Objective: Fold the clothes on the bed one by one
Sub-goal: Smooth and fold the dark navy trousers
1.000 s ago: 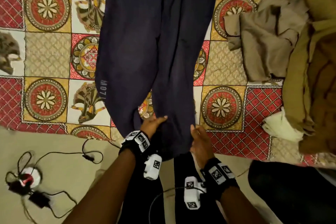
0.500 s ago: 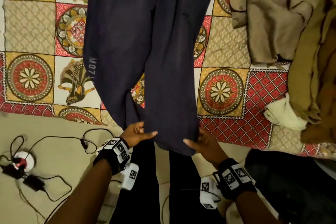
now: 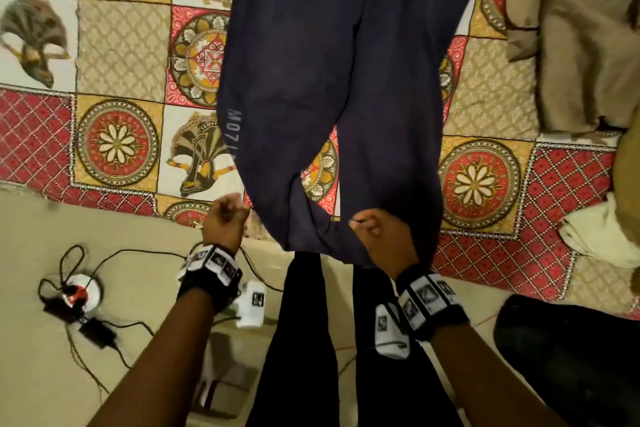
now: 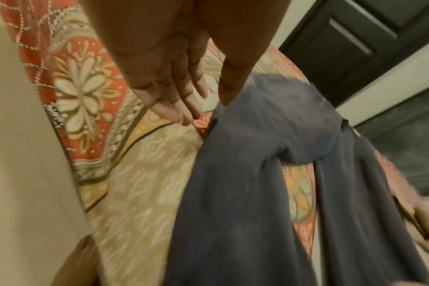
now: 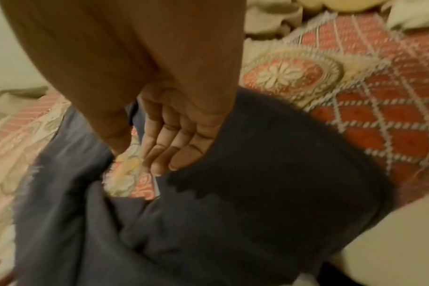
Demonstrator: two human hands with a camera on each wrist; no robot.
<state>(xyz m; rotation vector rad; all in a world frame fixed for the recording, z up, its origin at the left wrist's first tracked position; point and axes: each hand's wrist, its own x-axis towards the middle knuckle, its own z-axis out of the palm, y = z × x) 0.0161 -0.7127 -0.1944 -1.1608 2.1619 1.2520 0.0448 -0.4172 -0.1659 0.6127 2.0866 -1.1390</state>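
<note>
Two hands work at the near end of one garment. Well to the left of the left hand (image 3: 225, 218), a tangle of cables and a round plug block (image 3: 83, 291) lies on the floor. A second ago that hand was at the hems together with the other. It has since let go and moved out, and it now hovers just left of the left trouser leg. Its grip is empty: in the wrist view the fingers (image 4: 169, 104) are nearly straight and close together, the thumb tip just at the cloth's edge.

To its right lie the navy trousers (image 3: 329, 80), flat on the patterned bedspread (image 3: 121, 142). Their long axis runs straight away from the person. The waist is out of sight at the far end and the hems point back toward the grip, hanging over the bed's near edge. The legs part in the middle, showing bedspread, and meet again at the hems.

The right hand (image 3: 384, 239) rests on the right leg's hem. Its fingers (image 5: 174, 154) are loosely bent, with the tips at the cloth's inner edge, and no cloth shows between them and the thumb. I judge that straightening is done and the first fold has not begun.

Well to the right of that hand wait a heap of brown clothes (image 3: 571, 45) and a pale cloth (image 3: 588, 232), both unfolded.
</note>
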